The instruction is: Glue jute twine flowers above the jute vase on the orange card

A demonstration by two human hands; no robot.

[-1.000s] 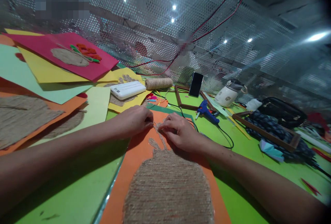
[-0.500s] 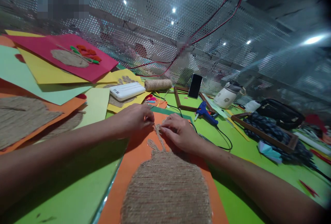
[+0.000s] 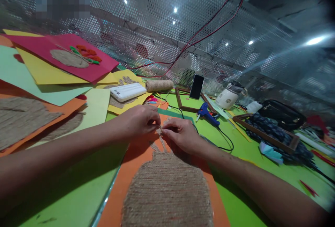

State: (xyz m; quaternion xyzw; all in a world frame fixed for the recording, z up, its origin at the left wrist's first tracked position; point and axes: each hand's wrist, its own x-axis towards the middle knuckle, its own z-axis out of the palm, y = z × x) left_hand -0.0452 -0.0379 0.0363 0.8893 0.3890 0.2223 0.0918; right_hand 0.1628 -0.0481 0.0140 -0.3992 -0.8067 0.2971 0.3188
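On an orange sheet (image 3: pixel 123 192) in front of me lies a vase shape (image 3: pixel 167 188) covered in rows of jute twine. Thin twine stems (image 3: pixel 161 143) rise from its neck, with a loop beside them. At the top of these stems, my left hand (image 3: pixel 142 120) is closed in a pinch, its fingertips on the jute twine. My right hand (image 3: pixel 184 134) pinches from the other side, thumb and forefinger almost touching the left fingertips. The short piece of twine between them is mostly hidden by the fingers.
Left are stacked coloured sheets (image 3: pixel 60 96) with twine pictures and a white power bank (image 3: pixel 128 92). A twine roll (image 3: pixel 159 85), phone (image 3: pixel 196 86), blue glue gun (image 3: pixel 208 114) with cord, bottle (image 3: pixel 229 96) and wooden frame (image 3: pixel 269 134) stand farther back and right.
My left hand has moved slightly right, bringing its fingertips close to those of my right hand over the stems. The right hand has barely shifted.
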